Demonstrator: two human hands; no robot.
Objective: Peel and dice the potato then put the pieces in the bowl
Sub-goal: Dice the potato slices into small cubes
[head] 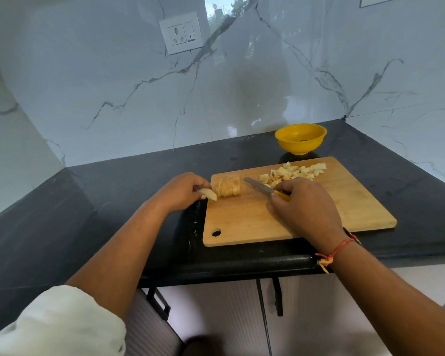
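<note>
The sliced potato (228, 186) sits at the far left edge of the cutting board (267, 222); the left hand (183, 191) pinches one loose slice (209, 194) at that edge. The right hand (306, 204) grips the knife (258, 185), tip toward the potato. Risk: slices this close to the edge may tumble onto the counter (113, 191), and repositioning brings fingers near the blade. Diced pieces (293, 172) lie right; the bowl (300, 138) waits beyond

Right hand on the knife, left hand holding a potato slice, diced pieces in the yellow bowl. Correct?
No. The head view shows the diced pieces on the cutting board, not in the yellow bowl. The rest holds: right hand on the knife, left hand holding a potato slice.
</note>
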